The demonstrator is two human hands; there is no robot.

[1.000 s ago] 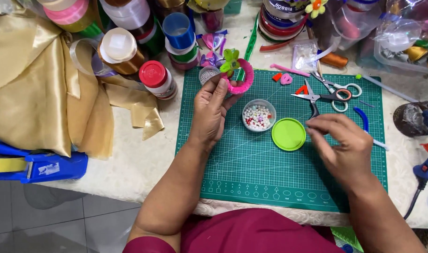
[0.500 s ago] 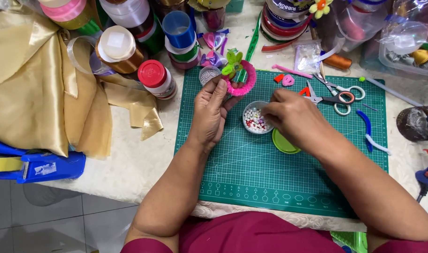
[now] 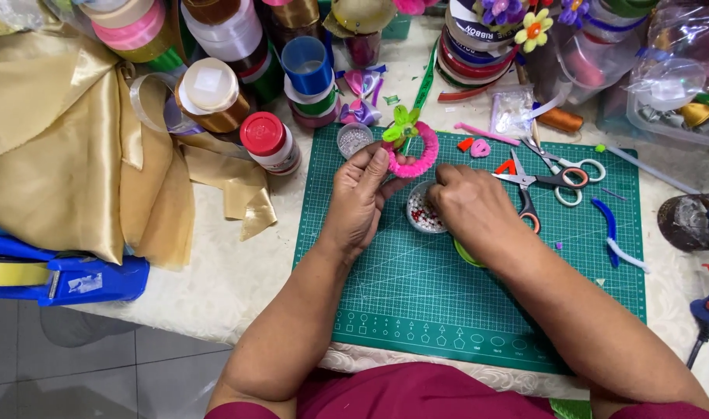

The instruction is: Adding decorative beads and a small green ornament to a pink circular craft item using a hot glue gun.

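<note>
left grip (image 3: 364, 194) on pink fuzzy ring (image 3: 416, 155), right hand (image 3: 467, 206) over bead dish (image 3: 420, 213)

Single head view, looking steeply down, close over cutting mat (image 3: 478, 310).

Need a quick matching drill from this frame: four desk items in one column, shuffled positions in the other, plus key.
Things:
1. pink fuzzy ring with green flower
2. small round bead tub
3. black-handled metal scissors
4. red-capped white bottle

Places:
A. off the green cutting mat, left of it
B. in the left hand grip
C. under the right hand fingertips
D. on the mat, right of the right hand

Pairs: 1-B, 2-C, 3-D, 4-A
</note>
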